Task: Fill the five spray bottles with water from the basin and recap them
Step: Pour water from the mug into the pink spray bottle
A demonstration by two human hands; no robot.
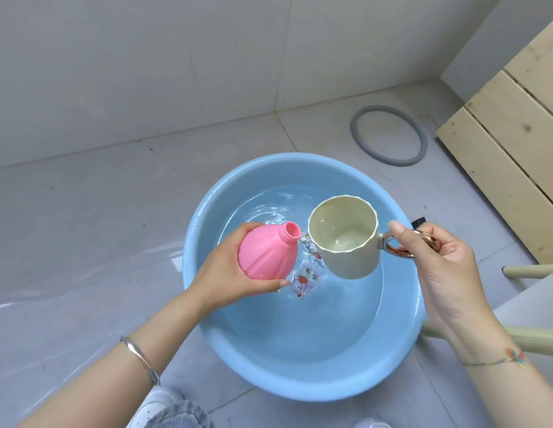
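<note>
A blue basin (207,319) of water stands on the floor below me. My left hand (225,273) grips a round pink bottle (269,251) with no cap, tilted so its open neck points right. My right hand (439,257) pinches the shiny handle of a cream mug (346,242) held over the water. The mug leans toward the bottle's neck, its rim close beside it, and a little water lies in its bottom. No other bottle or cap is in view.
A grey ring (389,134) lies on the tiled floor behind the basin. A pale wooden slatted structure (516,134) stands at the right. Cream-coloured furniture legs (485,332) run by the basin's right side. The floor left of the basin is wet.
</note>
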